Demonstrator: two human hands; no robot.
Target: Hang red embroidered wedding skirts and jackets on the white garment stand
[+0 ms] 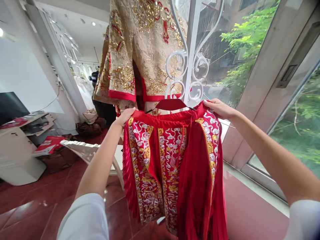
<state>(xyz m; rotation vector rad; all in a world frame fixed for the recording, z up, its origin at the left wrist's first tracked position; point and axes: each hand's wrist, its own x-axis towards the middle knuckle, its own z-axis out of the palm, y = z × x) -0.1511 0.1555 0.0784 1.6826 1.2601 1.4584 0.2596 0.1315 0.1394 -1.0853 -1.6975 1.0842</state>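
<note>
A red pleated skirt [172, 160] with gold and silver embroidered panels hangs from a red hanger [171, 104]. The hanger's hook sits in the scrollwork of a white metal rack [191, 63]. My left hand [126, 116] pinches the left end of the waistband. My right hand [218, 108] grips the right end. Both arms are stretched forward in white sleeves. Behind the skirt hangs a gold embroidered jacket [140, 50] with red trim.
A white chair [87, 151] stands left of the skirt on the red tiled floor [30, 206]. A white desk [17, 150] with red booklets sits at far left. Large windows [295, 126] run along the right. Bags lie by the doorway.
</note>
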